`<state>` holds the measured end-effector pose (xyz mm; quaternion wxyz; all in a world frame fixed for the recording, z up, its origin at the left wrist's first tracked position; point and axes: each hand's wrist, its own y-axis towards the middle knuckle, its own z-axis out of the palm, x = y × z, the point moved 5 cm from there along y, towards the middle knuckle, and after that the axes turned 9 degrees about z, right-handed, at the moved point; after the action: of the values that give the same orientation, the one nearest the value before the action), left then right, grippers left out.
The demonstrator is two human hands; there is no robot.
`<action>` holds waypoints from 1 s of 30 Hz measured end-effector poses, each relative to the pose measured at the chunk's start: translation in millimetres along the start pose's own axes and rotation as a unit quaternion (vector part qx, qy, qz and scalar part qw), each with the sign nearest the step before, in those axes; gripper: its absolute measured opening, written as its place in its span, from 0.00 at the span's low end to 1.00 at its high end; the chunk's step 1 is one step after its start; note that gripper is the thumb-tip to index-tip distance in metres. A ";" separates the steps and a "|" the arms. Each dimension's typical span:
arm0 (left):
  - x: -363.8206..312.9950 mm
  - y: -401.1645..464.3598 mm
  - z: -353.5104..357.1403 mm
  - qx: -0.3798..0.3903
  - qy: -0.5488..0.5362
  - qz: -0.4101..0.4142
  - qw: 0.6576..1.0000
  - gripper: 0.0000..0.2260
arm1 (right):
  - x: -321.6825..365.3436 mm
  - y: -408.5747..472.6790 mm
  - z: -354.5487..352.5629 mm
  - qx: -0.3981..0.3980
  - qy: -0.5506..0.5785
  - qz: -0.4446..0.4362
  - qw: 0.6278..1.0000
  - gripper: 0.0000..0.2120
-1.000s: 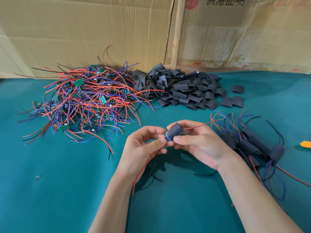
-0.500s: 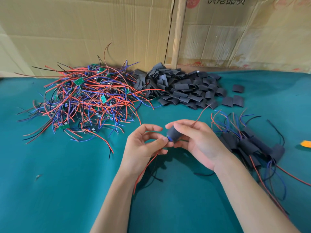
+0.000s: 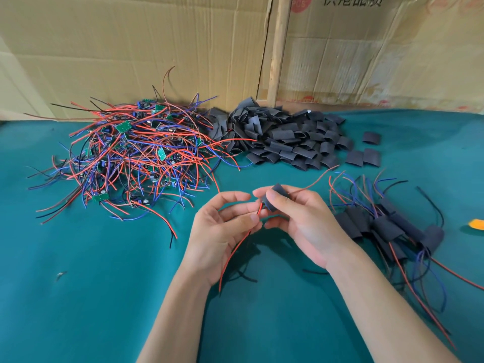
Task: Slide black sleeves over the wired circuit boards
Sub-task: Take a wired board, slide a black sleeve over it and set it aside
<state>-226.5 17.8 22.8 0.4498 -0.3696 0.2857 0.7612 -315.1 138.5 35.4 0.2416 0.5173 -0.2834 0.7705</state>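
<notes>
1. Above the middle of the green table (image 3: 78, 297), I see my right hand (image 3: 301, 221) with fingers and thumb curled round a black sleeve (image 3: 277, 199), held clear of the cloth.
2. My left hand (image 3: 220, 231) sits just beside it, thumb and forefinger pinching a red wire (image 3: 237, 251) where it leaves the sleeve's near end; the wire hangs down past my left wrist.
3. A thinner reddish lead (image 3: 314, 180) comes out of the sleeve's far end and arcs up to the right.
4. I cannot tell whether a board is inside the sleeve; my fingers cover most of it.
5. At far left lies a tangled heap of wired circuit boards (image 3: 136, 155), red, blue and black leads with small green boards showing.
6. Just beside it, at centre back, is a pile of loose sleeves (image 3: 282, 137), a few lying apart at its right edge.
7. To my right, sleeved boards (image 3: 387, 229) lie clustered, wires trailing.
8. Cardboard (image 3: 157, 48) stands behind the table.
</notes>
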 end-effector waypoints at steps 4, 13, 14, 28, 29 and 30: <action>1.7 -0.7 1.7 0.003 0.010 0.002 1.000 0.15 | -4.1 0.6 4.9 -0.004 -0.035 0.010 0.999 0.11; 5.1 -1.2 3.7 0.018 0.042 0.016 0.999 0.16 | -0.8 -4.5 4.6 -0.039 -0.130 0.002 0.991 0.16; 5.0 -0.6 1.9 0.006 0.040 0.015 0.999 0.16 | 2.8 -5.0 2.5 -0.037 -0.109 -0.003 0.993 0.17; 4.2 -0.2 0.0 -0.004 0.029 0.015 0.999 0.15 | 4.8 -4.0 -6.2 -0.021 0.023 -0.007 0.999 0.12; 4.4 -0.3 0.4 -0.001 0.029 0.012 1.000 0.16 | 4.3 -3.9 -6.4 -0.017 0.022 -0.004 1.000 0.12; 4.5 -0.4 0.7 0.002 0.029 0.010 1.000 0.16 | 3.8 -3.6 -6.1 -0.013 0.022 -0.002 1.000 0.13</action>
<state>-227.7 20.7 19.5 0.4342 -0.3876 0.3037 0.7543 -318.0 145.6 37.8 0.2557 0.4973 -0.2870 0.7778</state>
